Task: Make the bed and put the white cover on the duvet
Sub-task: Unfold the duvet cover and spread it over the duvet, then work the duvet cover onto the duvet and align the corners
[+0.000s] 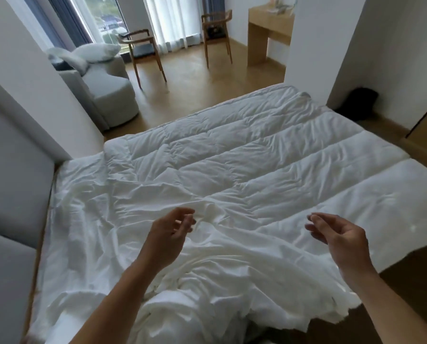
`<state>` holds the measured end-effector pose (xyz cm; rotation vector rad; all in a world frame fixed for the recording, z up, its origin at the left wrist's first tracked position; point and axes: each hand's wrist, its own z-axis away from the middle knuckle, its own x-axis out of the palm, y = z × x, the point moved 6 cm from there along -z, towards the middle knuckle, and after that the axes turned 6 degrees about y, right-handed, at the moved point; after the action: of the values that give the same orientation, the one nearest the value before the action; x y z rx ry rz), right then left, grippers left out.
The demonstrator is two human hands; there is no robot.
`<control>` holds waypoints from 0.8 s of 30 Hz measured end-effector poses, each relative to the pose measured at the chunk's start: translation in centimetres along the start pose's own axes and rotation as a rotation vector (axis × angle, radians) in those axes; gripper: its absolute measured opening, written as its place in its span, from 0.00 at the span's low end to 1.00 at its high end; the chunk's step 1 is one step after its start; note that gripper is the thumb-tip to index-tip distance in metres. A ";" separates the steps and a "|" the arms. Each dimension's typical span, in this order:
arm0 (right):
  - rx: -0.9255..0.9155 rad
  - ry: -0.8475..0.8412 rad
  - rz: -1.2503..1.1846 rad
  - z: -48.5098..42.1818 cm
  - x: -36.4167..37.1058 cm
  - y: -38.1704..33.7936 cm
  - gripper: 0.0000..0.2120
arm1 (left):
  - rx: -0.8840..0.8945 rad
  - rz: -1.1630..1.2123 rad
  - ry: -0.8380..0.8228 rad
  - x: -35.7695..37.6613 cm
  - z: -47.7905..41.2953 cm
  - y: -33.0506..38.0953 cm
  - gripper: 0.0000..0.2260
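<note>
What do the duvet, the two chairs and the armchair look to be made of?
Duvet: matte white cloth, creased and stitched into puffy channels, likely padded cotton or similar. Chairs: brown wood frames, grain unclear, with dark seat pads. Armchair: pale grey upholstery, soft and matte.

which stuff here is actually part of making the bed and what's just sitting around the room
For the job:
- quilted white duvet, spread flat
- thin crumpled white fabric nearest the person, likely the cover
- left hand and right hand, both above it, holding nothing

Just lying about:
- round grey armchair with white pillows on it
- two wooden chairs
- light wooden desk
- black object on the floor
</note>
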<state>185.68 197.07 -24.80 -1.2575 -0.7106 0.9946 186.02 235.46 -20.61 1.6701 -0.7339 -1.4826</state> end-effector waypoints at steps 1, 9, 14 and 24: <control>-0.006 0.007 -0.016 -0.6 -1.7 -0.2 0.05 | 0.020 0.010 -0.004 1.8 0.2 1.9 0.07; -0.165 0.065 0.093 -4.5 -17.3 -3.2 0.06 | 0.136 0.104 -0.151 17.4 2.3 16.3 0.06; -0.319 0.177 0.297 -6.6 -27.6 -5.8 0.10 | 0.412 -0.136 -0.260 26.6 1.9 25.0 0.07; -0.235 0.345 0.269 -19.0 -43.8 -4.9 0.08 | 0.499 -0.133 -0.417 49.6 -5.6 37.2 0.12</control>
<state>184.80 149.31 -20.19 -1.7148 -0.4023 0.8927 201.93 175.46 -16.09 1.8074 -1.3277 -1.8819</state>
